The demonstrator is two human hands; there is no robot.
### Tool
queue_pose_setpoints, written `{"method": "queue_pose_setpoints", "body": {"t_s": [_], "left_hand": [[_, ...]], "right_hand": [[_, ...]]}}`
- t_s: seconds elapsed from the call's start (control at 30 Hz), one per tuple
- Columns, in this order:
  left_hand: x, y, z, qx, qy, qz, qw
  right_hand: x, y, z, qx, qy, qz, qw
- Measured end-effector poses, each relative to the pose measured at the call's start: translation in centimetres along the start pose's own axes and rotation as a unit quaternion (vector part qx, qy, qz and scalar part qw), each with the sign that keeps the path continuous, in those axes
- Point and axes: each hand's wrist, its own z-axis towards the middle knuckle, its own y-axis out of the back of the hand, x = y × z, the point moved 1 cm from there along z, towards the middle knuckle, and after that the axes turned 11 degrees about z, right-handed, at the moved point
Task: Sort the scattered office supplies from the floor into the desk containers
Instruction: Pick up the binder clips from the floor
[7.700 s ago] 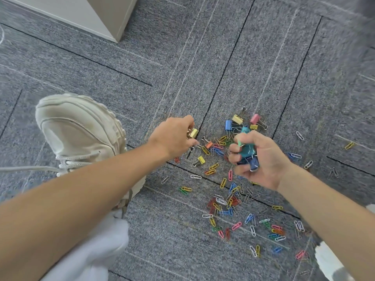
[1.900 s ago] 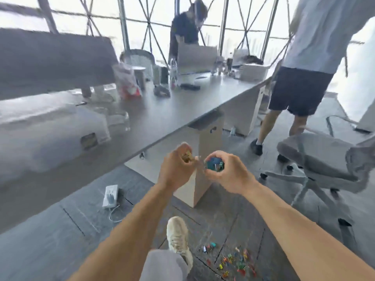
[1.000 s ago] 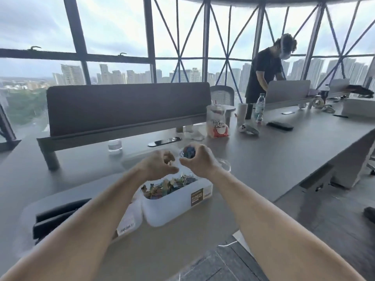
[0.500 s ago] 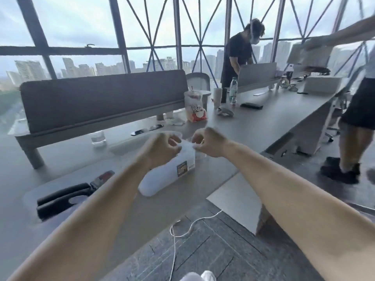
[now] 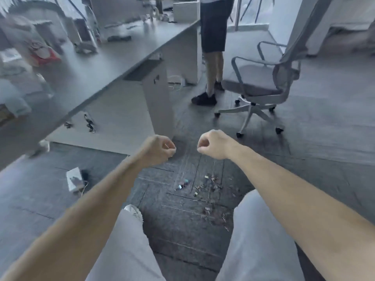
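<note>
Head view, tilted down; frame motion-blurred. Left hand (image 5: 157, 150) and right hand (image 5: 213, 145) are held out front at about the same height, a gap between them, both with fingers curled into loose fists; nothing shows in either. Task items: scattered paper clips (image 5: 210, 191) on the grey carpet floor (image 5: 178, 236), below the hands and between the person's knees, with a few coloured binder clips (image 5: 183, 184) at the left edge of the scatter. The tabletop (image 5: 113, 57) runs up the left side; whatever stands at its near end is too blurred to name, so I cannot confirm the containers. Judgement: the step in hand is the next pick-up, with plenty of items left. To do it well, crouch right over the scatter, uncurl the fingers before reaching, rake the flat clips into a pile instead of pinching singles off the pile carpet, and keep one kind per hand so sorting at the tabletop is quick. Mind the power strip (image 5: 74, 178) to the left and the office chair (image 5: 261, 84) behind.
</note>
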Motion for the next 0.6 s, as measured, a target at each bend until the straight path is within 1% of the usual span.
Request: {"method": "queue_pose_setpoints", "body": {"t_s": [0.1,0.17,0.23,0.3,0.37,0.43,0.53,0.6], "left_hand": [[-0.2,-4.7,1.2,0.03,0.029,-0.006,0.999],[0.8,-7.7,3.1,0.047,0.037,0.004,0.998],[2.4,-10.1,5.2,0.076,0.048,-0.001,0.996],[4.4,-12.3,7.7,0.074,0.082,-0.04,0.993],[6.2,-15.0,10.4,0.083,0.124,-0.082,0.985],[8.2,-18.3,13.4,0.111,0.171,-0.112,0.973],[11.9,-23.9,18.1,0.149,0.205,-0.104,0.962],[14.8,-27.8,21.2,0.142,0.229,-0.09,0.959]], "right_hand": [[-6.4,-1.3,0.3,-0.005,-0.049,0.081,0.996],[-10.6,-2.0,1.0,-0.009,-0.091,0.144,0.985],[-14.3,-3.3,2.5,-0.02,-0.138,0.227,0.964],[-17.2,-5.0,4.4,-0.021,-0.177,0.285,0.942],[-19.7,-6.5,6.8,-0.022,-0.21,0.314,0.926],[-21.9,-8.0,9.7,-0.027,-0.24,0.32,0.916],[-25.9,-10.9,14.9,-0.032,-0.282,0.331,0.9],[-28.9,-13.6,18.7,-0.027,-0.295,0.319,0.901]]}}
